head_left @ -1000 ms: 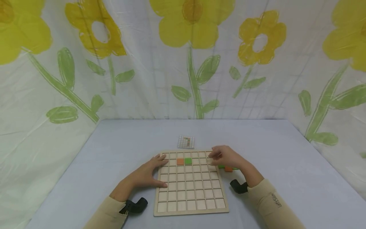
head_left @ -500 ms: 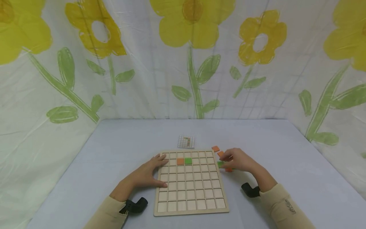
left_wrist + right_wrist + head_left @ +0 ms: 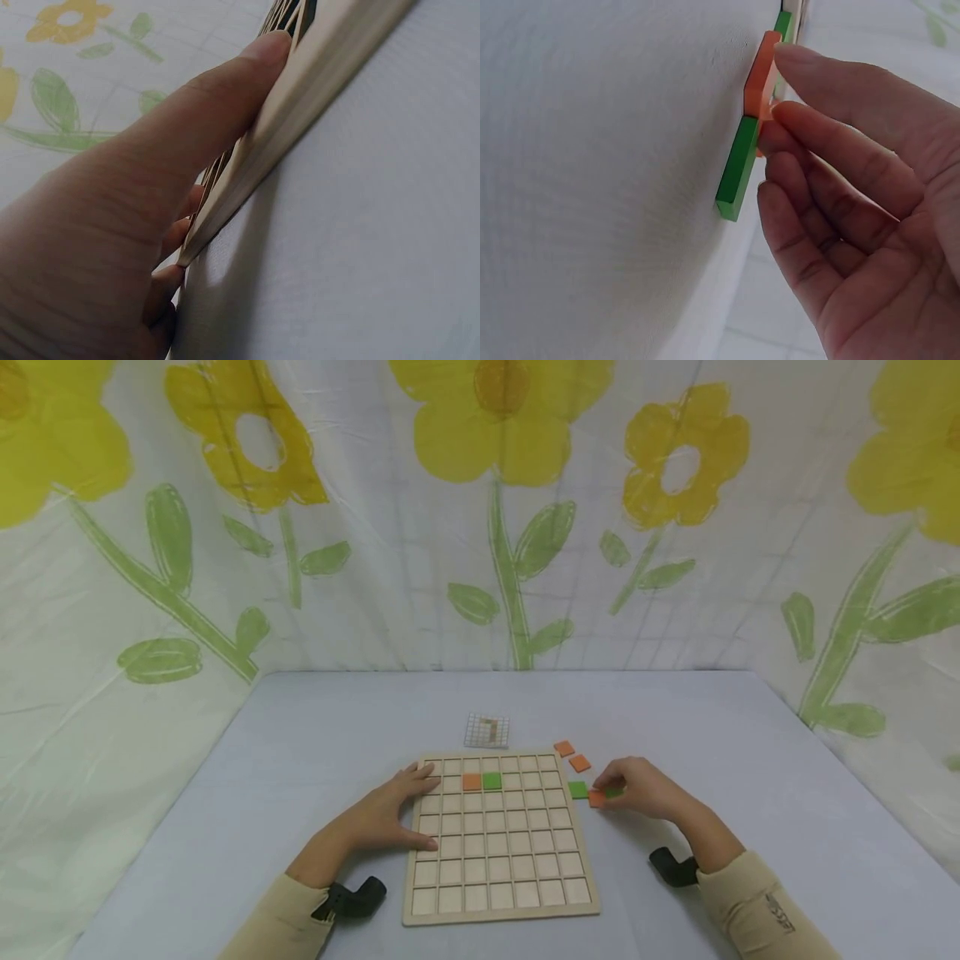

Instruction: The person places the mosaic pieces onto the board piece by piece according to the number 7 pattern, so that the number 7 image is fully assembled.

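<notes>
My left hand (image 3: 390, 814) rests along the left edge of a wooden grid board (image 3: 501, 916); its thumb (image 3: 225, 97) lies over the rim, spread apart from the fingers. An orange tile (image 3: 472, 782) and a green tile (image 3: 492, 781) sit side by side in the board's second row. Right of the board, my right hand (image 3: 645, 789) has its thumb and index fingertips at a loose orange tile (image 3: 762, 75), pinching it. A green tile (image 3: 737, 169) lies beside it, partly under the hand in the head view. Another green tile (image 3: 577, 790) lies near the board's edge.
Two more orange tiles, a farther one (image 3: 564, 748) and a nearer one (image 3: 580, 763), lie off the board's upper right corner. A small card with a printed grid (image 3: 487, 731) lies behind the board. The pale table (image 3: 337, 718) ends at a flower-printed curtain (image 3: 360, 610).
My right hand has drawn back from above the board's right side to the loose tiles, uncovering the orange ones. The orange tile at its fingertips has shifted slightly. My left hand stays put.
</notes>
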Motion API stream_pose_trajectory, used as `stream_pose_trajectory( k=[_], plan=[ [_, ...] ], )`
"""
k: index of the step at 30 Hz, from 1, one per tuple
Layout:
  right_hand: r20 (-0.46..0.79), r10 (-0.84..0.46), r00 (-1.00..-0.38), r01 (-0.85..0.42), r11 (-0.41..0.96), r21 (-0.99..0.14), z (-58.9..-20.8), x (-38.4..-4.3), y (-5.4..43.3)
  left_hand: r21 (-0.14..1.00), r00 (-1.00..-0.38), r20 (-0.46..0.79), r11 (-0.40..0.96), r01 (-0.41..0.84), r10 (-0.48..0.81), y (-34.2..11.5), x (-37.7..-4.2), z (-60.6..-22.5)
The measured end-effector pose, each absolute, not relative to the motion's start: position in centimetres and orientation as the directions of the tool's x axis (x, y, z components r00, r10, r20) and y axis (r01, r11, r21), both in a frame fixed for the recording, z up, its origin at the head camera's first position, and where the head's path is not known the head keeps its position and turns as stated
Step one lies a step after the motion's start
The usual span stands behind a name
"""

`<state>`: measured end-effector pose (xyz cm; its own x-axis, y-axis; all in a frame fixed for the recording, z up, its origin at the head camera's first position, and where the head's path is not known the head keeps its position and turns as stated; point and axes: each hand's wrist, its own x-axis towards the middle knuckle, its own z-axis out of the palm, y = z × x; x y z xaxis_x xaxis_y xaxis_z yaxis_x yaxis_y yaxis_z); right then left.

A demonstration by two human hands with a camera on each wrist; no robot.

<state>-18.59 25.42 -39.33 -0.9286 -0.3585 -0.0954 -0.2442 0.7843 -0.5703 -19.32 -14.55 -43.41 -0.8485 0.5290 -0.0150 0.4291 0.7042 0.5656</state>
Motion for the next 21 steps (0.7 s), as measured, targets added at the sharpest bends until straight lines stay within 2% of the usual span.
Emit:
stream_pose_trajectory(
  k=[21],
  plan=[
    [-0.076,-0.371,-0.926,-0.268,0.782,-0.562,-39.83,-18.61,25.79,0.566,-0.849,-0.017,0.705,0.427,0.528,-14.5,-19.19,-43.25]
  ],
)
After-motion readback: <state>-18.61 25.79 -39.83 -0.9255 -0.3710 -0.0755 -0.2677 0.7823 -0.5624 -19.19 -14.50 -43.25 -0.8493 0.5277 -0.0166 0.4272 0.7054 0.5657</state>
